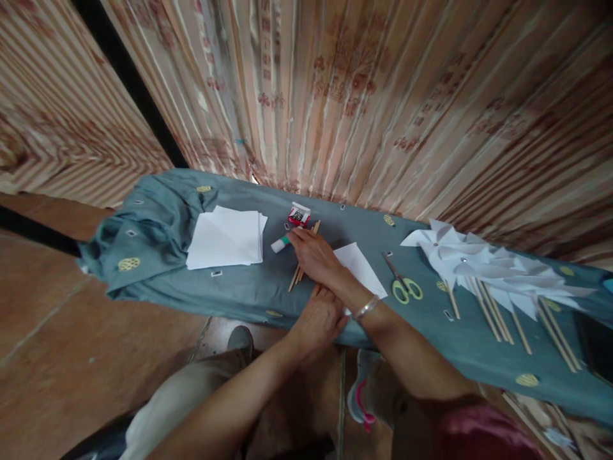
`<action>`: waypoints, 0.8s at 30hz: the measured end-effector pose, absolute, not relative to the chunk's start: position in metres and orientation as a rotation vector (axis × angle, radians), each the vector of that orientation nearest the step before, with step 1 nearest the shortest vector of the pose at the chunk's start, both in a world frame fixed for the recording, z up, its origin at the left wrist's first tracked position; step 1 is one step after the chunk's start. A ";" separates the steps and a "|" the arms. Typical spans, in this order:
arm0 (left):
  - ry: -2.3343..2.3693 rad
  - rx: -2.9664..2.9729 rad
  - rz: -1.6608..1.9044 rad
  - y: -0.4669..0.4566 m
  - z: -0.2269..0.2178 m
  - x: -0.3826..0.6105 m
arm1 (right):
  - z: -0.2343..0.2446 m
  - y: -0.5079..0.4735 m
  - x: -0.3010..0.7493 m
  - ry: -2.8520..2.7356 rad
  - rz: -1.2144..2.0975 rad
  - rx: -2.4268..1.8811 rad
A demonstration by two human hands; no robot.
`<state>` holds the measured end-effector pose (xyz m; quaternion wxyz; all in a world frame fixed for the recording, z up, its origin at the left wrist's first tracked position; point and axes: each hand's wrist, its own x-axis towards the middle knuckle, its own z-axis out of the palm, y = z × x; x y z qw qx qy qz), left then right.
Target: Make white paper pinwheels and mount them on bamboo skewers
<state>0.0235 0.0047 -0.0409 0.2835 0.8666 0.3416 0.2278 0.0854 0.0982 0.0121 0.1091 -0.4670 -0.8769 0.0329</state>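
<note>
My right hand (313, 252) reaches across the teal cloth-covered table (239, 287). It lies open over a small bundle of wooden sticks (295, 278), with its fingertips touching a white glue stick with a green band (281, 243). My left hand (317, 319) rests at the table's near edge, just under my right wrist. Its fingers lie on the cloth by the corner of a folded white paper (360, 267) and are partly hidden. A small red and white box (299, 215) stands just beyond the glue stick.
A stack of white paper sheets (225, 237) lies to the left. Green-handled scissors (405, 284) lie right of the folded paper. Several finished white paper pinwheels on sticks (488, 275) fill the right end. A striped curtain (383, 96) hangs behind. My knees and shoes show below.
</note>
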 end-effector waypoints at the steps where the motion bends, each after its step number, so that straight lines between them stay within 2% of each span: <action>1: 0.925 2.317 0.616 0.005 -0.039 0.023 | 0.010 0.109 0.080 -2.631 0.066 -1.362; 6: 0.974 2.337 0.594 0.005 -0.029 0.020 | 0.001 0.137 0.072 -2.751 0.086 -1.361; 11: 0.988 2.213 0.722 0.010 -0.027 0.009 | 0.016 0.114 0.101 -2.613 0.154 -1.453; 18: 1.098 1.352 1.063 0.031 -0.015 -0.012 | 0.021 0.043 0.164 -1.779 1.050 -1.329; 21: 1.036 1.310 1.115 0.034 -0.010 -0.015 | 0.014 0.028 0.178 -1.594 1.225 -1.304; 24: 1.010 1.407 0.941 0.032 -0.007 -0.015 | 0.012 0.025 0.187 -1.538 1.301 -1.297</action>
